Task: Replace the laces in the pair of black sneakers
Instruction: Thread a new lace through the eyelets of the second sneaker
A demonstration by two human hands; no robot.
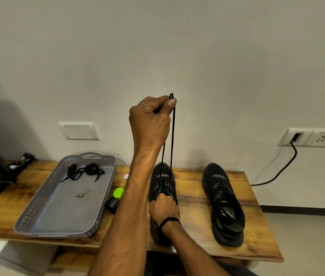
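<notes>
Left grip [149,120] up high, thumb and fingers pinching both ends of the black lace [172,136]. Two strands run taut down to the shoe. Right grip [164,208] curled over the tongue area of the centre sneaker [161,170], pinning it down; what the fingers catch is hidden.

- wooden counter [197,206]
- grey perforated tray [68,212] at left
- second sneaker [223,206] well apart on the right, threaded, looks untied
- loose black laces [84,172] at the tray's far end
- red-white tag [126,176] just beside the tray

Handling, my read: the lace is light, limp and thin, so pinch near the tips. The shoe is light and soft, so brace it against the pull.

No brand or writing readable.
</notes>
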